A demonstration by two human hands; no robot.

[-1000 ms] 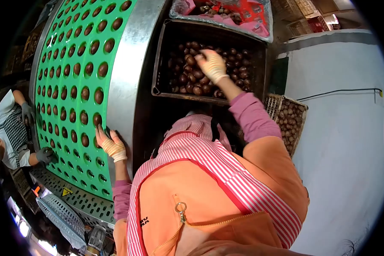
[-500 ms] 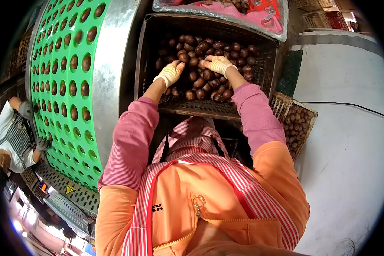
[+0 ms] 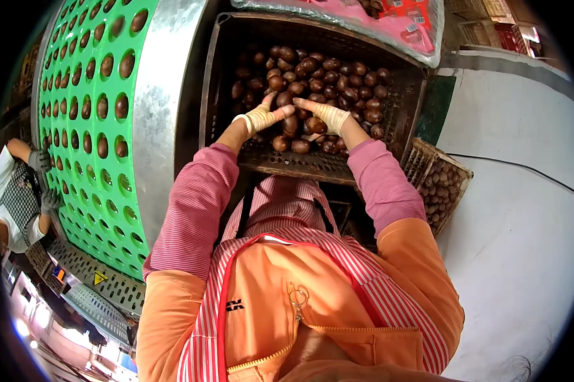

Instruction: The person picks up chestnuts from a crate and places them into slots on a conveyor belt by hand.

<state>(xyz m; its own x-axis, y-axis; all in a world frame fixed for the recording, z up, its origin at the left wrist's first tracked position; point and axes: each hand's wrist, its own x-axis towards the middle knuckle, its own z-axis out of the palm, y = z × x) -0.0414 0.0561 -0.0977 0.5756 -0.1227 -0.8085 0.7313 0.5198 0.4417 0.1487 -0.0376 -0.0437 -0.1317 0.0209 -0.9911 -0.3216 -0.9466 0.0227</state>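
Note:
Both my hands wear pale yellow gloves that leave fingertips bare. They reach into a dark crate [image 3: 312, 167] full of glossy brown oval fruits [image 3: 354, 95]. My left hand [image 3: 261, 119] curves round fruits from the left, its thumb stretched inward. From the right, my right hand [image 3: 328, 116] cups the same cluster, some of its fingers beneath the fruits. Between the two hands several gathered fruits [image 3: 289, 125] show. The fruits partly hide the fingers of both hands.
At left, a green pocketed conveyor [image 3: 112, 172] carries similar fruits beside a metal side panel [image 3: 163, 95]. A co-worker's gray-gloved hands [image 3: 40, 160] rest at its far edge. A smaller crate of fruits [image 3: 441, 188] stands right; a plastic-wrapped pink bundle [image 3: 389, 25] lies beyond.
My hands have come closer together and gathered fruits between them. The conveyor's pockets have shifted, and the co-worker's hands have moved slightly.

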